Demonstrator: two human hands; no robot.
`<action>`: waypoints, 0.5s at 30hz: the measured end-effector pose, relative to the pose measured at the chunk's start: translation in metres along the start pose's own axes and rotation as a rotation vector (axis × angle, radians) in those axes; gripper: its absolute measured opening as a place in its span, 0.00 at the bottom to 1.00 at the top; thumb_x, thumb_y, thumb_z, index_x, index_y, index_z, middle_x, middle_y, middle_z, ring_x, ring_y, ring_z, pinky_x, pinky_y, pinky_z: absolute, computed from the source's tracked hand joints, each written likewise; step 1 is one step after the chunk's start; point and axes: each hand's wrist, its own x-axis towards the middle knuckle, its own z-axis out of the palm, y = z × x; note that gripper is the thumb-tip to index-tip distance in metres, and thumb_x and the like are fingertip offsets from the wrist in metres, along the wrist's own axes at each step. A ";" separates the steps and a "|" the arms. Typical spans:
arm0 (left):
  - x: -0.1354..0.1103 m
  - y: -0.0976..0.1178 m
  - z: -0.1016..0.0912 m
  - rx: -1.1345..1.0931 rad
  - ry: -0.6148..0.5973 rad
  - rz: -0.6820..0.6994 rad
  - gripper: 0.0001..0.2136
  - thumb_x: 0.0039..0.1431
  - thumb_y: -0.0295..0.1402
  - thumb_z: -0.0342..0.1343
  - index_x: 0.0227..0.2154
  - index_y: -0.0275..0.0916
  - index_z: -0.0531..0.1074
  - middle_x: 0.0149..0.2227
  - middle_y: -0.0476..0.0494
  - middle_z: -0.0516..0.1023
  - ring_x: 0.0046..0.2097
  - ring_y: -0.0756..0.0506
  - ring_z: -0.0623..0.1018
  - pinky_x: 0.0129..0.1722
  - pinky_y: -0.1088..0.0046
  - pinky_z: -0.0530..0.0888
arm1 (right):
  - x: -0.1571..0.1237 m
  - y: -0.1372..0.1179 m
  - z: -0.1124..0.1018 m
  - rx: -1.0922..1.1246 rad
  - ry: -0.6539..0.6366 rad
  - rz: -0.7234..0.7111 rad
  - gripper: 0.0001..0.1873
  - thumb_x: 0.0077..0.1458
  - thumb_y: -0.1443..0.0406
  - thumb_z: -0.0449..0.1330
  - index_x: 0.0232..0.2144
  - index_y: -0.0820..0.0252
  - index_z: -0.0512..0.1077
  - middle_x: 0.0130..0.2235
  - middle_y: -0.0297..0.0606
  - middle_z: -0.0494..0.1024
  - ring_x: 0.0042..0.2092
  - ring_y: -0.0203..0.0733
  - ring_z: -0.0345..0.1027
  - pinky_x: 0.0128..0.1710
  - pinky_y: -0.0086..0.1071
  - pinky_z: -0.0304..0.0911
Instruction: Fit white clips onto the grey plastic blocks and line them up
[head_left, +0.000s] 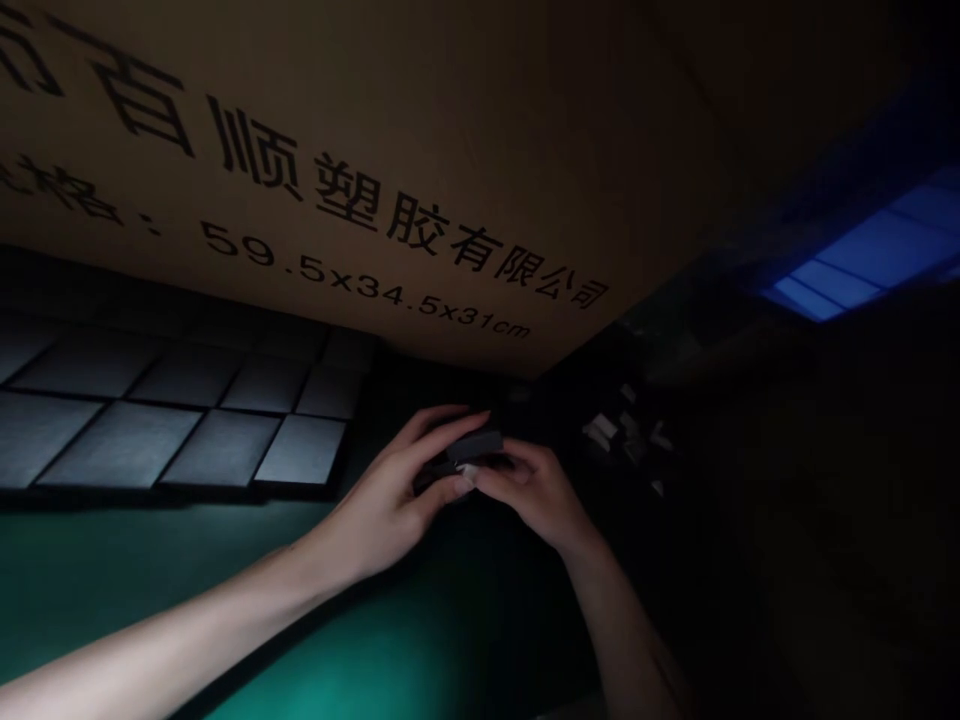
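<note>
Dark block (476,443): is sitting between the two hands, in front of the carton's lower edge; both hands are gripping it, presumably because a double hold is keeping so small a piece steady.
Pale bit (466,476): is showing just under the block, where the thumbs are meeting; its shape is blurring too much to tell whether it is joined to the block.
Flat dark pieces (217,447): are lying in close rows to the left, probably arranged that way so each one is staying separate and easy to reach.
Carton (420,150): is standing behind the rows and hands, its printed side facing the wearer; it is perhaps serving as a back wall to the work space.
Small pale pieces (602,430): are lying loose in a scatter beyond the right hand, seemingly being kept near it for easy picking.
Counter (337,660): is showing green under the forearms, its right part sinking into shadow.
Left hand (386,495): its fingers are bending over the top of the block while the thumb is pressing in from below, leaving only the block's thickness between them.
Right hand (551,495): its fingers are curling in at the block's right end, the forefinger touching it, the thumb-side tip meeting the pale bit; the remaining fingertips are hiding.
</note>
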 end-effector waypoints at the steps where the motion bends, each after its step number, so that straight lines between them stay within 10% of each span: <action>1: 0.000 0.000 0.000 0.000 0.007 -0.005 0.22 0.66 0.40 0.56 0.62 0.61 0.64 0.66 0.50 0.60 0.67 0.40 0.63 0.64 0.63 0.65 | 0.000 0.001 0.000 -0.013 0.011 -0.008 0.14 0.53 0.59 0.69 0.43 0.53 0.80 0.42 0.35 0.82 0.46 0.43 0.77 0.49 0.37 0.72; 15: -0.003 0.003 0.001 0.113 -0.023 0.050 0.26 0.65 0.42 0.57 0.65 0.63 0.59 0.67 0.49 0.59 0.67 0.37 0.62 0.65 0.61 0.64 | -0.003 0.001 -0.006 -0.297 0.080 -0.197 0.10 0.54 0.65 0.66 0.40 0.54 0.79 0.41 0.37 0.78 0.44 0.40 0.73 0.45 0.34 0.70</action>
